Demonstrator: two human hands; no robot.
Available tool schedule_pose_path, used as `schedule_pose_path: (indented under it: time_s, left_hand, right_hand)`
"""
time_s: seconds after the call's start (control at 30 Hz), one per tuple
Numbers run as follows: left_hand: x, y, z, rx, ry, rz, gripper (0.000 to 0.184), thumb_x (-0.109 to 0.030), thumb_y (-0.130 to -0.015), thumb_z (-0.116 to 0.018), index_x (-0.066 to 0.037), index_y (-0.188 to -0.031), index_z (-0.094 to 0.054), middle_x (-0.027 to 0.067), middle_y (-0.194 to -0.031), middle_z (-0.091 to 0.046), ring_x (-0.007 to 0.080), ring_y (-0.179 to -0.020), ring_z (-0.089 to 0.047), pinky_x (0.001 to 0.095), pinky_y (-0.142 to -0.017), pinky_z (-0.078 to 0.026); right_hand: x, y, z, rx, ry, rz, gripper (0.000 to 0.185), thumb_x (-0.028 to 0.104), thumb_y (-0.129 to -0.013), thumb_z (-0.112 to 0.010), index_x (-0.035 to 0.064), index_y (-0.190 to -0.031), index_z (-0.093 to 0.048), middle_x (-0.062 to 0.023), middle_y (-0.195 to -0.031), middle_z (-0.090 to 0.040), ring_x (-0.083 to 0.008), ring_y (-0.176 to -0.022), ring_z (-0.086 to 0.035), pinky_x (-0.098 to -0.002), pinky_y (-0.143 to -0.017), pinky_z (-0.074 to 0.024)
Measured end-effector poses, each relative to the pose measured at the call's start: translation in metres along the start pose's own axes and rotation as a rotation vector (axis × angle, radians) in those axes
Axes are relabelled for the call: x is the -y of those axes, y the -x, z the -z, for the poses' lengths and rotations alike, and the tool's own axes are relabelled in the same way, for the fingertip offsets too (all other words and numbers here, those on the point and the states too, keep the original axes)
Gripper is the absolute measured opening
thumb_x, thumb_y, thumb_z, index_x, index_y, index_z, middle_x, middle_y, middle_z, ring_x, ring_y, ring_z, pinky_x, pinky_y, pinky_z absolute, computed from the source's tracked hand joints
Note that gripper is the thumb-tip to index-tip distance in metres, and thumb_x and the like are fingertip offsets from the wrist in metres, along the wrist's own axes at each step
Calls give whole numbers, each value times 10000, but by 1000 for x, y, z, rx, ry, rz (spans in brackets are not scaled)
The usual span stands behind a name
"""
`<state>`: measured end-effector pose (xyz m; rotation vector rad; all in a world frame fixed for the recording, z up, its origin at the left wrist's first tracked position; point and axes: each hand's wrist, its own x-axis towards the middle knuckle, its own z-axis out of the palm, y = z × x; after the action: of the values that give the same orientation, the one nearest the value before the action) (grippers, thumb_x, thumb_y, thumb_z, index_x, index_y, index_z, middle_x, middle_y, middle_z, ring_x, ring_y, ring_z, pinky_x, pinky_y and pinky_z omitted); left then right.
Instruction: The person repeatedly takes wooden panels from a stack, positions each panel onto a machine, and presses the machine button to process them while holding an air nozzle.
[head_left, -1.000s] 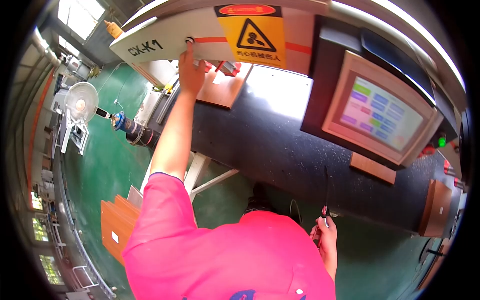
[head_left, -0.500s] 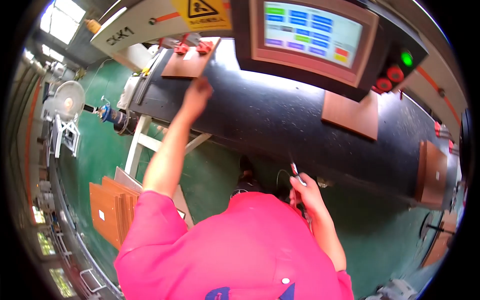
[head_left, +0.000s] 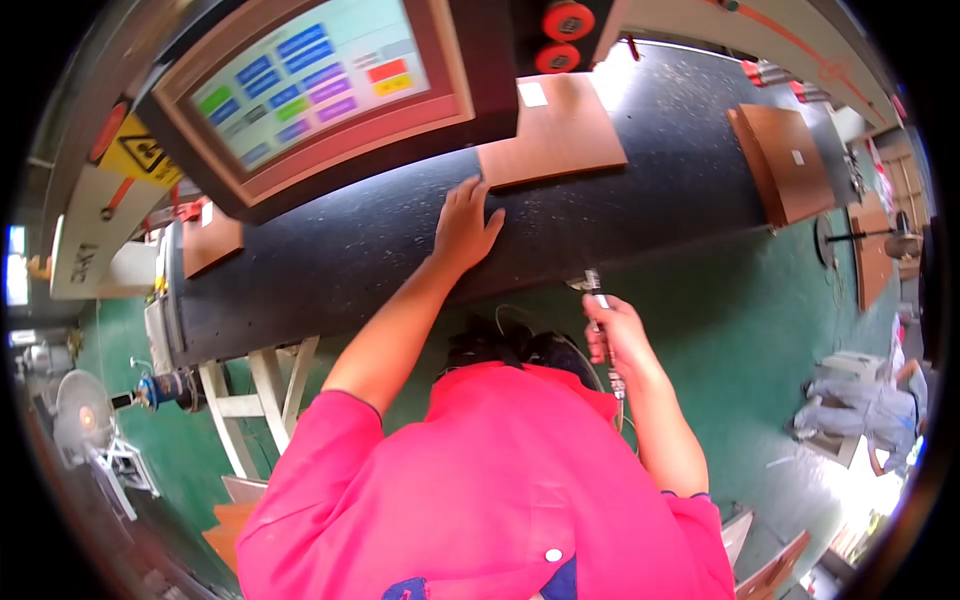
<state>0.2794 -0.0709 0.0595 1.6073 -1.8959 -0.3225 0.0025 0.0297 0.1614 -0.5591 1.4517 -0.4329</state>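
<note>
My left hand (head_left: 465, 225) reaches over the black bench with fingers stretched and thumb apart. Its fingertips are at the near left corner of a brown board (head_left: 560, 135), which lies flat and carries a white label. Whether they touch the board I cannot tell. In my right hand (head_left: 622, 335), low in front of the bench edge, is a slim silver-and-black hand tool (head_left: 599, 290) with its tip upward. A thin hose or cord hangs near it. The control screen (head_left: 310, 85) hides part of the bench behind it.
Another brown board (head_left: 212, 240) lies at the bench's left end, and stacked boards (head_left: 785, 160) sit at its right end. The bench (head_left: 400, 240) stands on pale legs. A fan (head_left: 85, 410) is at far left; a person (head_left: 865, 405) is at right.
My view has swung to the right. My left hand has gone from beside the left board to the middle board's corner. My right hand still holds the slim tool.
</note>
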Motion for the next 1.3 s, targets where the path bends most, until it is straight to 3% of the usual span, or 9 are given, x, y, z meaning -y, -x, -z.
schedule_pose_path:
  time_s: [0.23, 0.5, 0.57, 0.63, 0.7, 0.77, 0.87, 1.0, 1.3]
  left_hand:
    - [-12, -48, -62, 68, -264, -73, 561, -319, -934, -619, -67, -1419, -491, 166, -1488, -460, 371, -1400, -379, 488, -1165, -287]
    - [-114, 80, -44, 171, -132, -7, 478, -227, -895, -679, -101, -1337, -546, 154, -1443, -477, 403, -1332, -419, 538, -1148, -296]
    - [-133, 125, -46, 132, -12, 186, 512, -230, -849, -730, -55, -1292, -542, 190, -1387, -488, 364, -1316, -433, 512, -1126, -327]
    - [-151, 166, -63, -272, 36, 684, 538, -248, -836, -762, -6, -1256, -529, 210, -1334, -515, 326, -1277, -477, 464, -1086, -373]
    - [-158, 163, -54, -374, 582, 1378, 560, -384, -953, -669, 17, -1308, -506, 166, -1339, -539, 267, -1205, -554, 405, -1035, -422]
    - [-153, 155, -44, -255, 1389, 1376, 564, -419, -1014, -575, 26, -1351, -493, 165, -1347, -560, 255, -1202, -567, 401, -1026, -438]
    - [-135, 144, -73, -433, 1430, 1300, 600, -456, -1045, -493, 52, -1364, -485, 159, -1331, -591, 238, -1180, -587, 386, -1006, -459]
    - [-169, 117, -89, -714, 960, 1469, 671, -535, -1040, -445, 90, -1248, -576, 150, -1236, -646, 212, -1115, -613, 356, -963, -477]
    - [-206, 176, -82, -559, 634, 1285, 645, -527, -1043, -450, 82, -1139, -641, 126, -1079, -698, 182, -995, -632, 327, -891, -487]
  right_hand:
    - [-1, 18, 59, -107, -98, 65, 328, 350, -988, -621, 44, -939, -512, -70, -607, -579, -168, -426, -564, -297, -401, -491]
    - [50, -30, 142, 43, -8, 94, 282, 309, -986, -628, 82, -868, -509, -38, -578, -544, -140, -408, -496, -271, -385, -400]
    - [55, -40, 174, 161, 84, 73, 271, 292, -981, -634, 74, -874, -514, -34, -576, -546, -141, -413, -512, -267, -389, -403]
    - [56, -46, 200, 227, 154, 78, 265, 287, -978, -638, 71, -884, -517, -35, -577, -550, -140, -423, -527, -269, -396, -415]
    - [55, -53, 216, 214, 187, 83, 269, 287, -975, -642, 67, -888, -515, -40, -587, -560, -134, -435, -543, -268, -404, -421]
    - [55, -61, 230, 229, 227, 102, 273, 287, -973, -645, 64, -887, -512, -43, -594, -568, -134, -438, -546, -267, -407, -423]
    - [57, -70, 241, 287, 253, 128, 282, 290, -971, -647, 59, -890, -506, -51, -607, -575, -141, -448, -563, -267, -414, -438]
    - [51, -71, 244, 282, 172, 159, 277, 294, -968, -646, 59, -908, -511, -54, -614, -579, -146, -450, -569, -272, -417, -452]
    - [44, 14, 232, 223, 332, 78, 263, 261, -975, -645, 75, -833, -525, -2, -555, -502, -92, -398, -442, -255, -369, -336]
